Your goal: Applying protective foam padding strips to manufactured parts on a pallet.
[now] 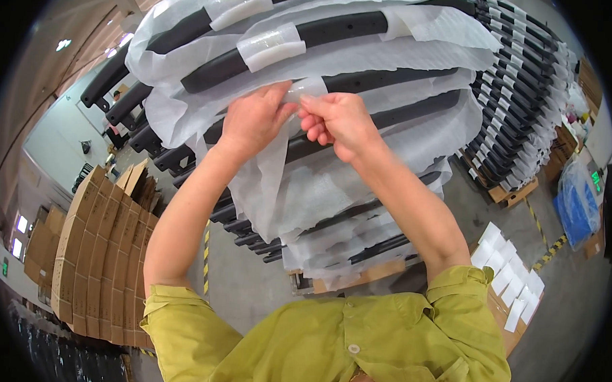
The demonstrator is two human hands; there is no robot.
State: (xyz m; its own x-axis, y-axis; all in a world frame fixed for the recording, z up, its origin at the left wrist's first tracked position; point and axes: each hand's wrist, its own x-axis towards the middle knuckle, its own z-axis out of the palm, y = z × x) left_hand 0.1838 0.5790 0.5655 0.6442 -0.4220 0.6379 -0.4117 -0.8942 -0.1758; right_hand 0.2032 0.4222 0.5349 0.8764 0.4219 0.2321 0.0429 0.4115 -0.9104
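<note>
The left hand lies loosely open, fingertips at a white band around a black bar in the stack, while the right hand, just beside it, is pinched, though I cannot tell on what.

Shows brown cardboard boxes stacked at left, with dark, glossy sheeting at the lower left. Includes a blue, plastic-covered bundle at right, near yellow-and-black striped tape on the grey floor.
</note>
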